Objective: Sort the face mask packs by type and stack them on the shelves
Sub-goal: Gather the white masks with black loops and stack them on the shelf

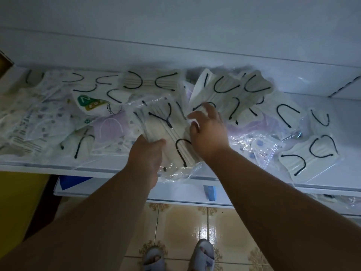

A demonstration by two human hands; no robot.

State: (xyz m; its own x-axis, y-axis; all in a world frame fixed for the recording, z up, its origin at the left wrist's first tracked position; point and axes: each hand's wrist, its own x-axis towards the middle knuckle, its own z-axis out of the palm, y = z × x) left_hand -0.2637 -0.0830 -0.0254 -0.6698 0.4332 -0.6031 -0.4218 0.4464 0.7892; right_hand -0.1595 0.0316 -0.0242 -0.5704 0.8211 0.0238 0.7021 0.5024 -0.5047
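Several clear packs of face masks lie jumbled on a white shelf point(322, 178). Most hold cream masks with black ear loops point(224, 89). Others hold patterned white masks point(37, 122), a pale purple mask point(110, 128) and a pack with a green label point(86, 102). My left hand point(145, 155) grips a stack of cream mask packs point(166, 124) at the shelf's front edge, thumb on top. My right hand point(208, 130) hovers over the stack's right side with fingers spread and loosely curled, touching the plastic beside it.
A second white shelf point(121, 189) sits below, with a blue item point(210, 192) on it. More packs show at the lower right point(332, 200). A yellow surface point(17, 208) stands at the left. Tiled floor and my sandalled feet point(179, 257) are beneath.
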